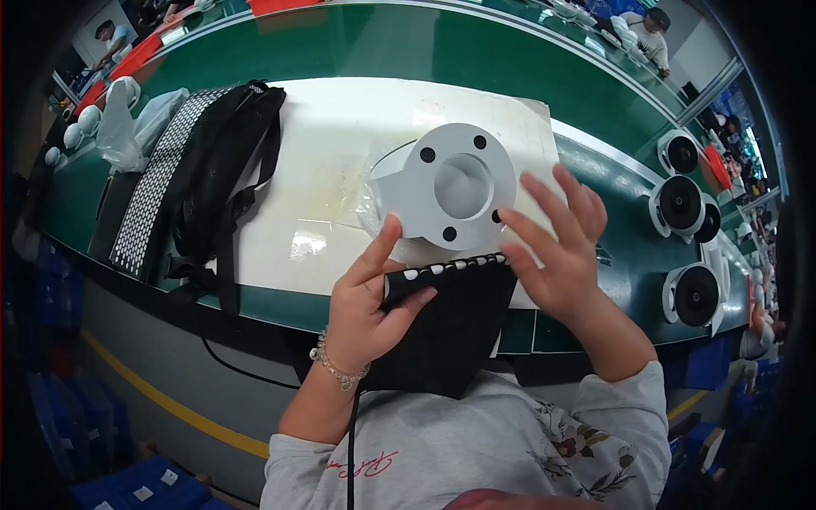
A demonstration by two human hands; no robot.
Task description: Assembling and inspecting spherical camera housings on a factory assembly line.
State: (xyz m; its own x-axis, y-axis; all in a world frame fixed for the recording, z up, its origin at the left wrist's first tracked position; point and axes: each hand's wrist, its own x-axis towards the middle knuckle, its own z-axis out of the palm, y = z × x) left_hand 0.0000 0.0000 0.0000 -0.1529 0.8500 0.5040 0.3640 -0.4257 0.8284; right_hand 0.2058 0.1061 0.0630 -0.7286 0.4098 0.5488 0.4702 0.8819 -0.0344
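Observation:
A white round housing (501, 174) with a recessed hole in its middle lies in front of me, several small black round pads (450, 234) set around its ring. My left hand (374, 297) is closed on a black sheet (442, 336) whose folded upper edge shows a row of white round spots. The sheet hangs down toward my lap. My left index finger reaches up to the housing's lower left edge. With its fingers apart, my right hand (557, 246) is at the housing's right side. One fingertip meets the black pad at the lower right, and the thumb is near the sheet's right end.
To the left lie a black sheet with rows of white dots (157, 191), a black strapped bag (225, 170) and a clear plastic bag (119, 127). White units with black round faces (680, 204) stand at the right. A pale board (323, 204) covers the green bench. Other people work beyond.

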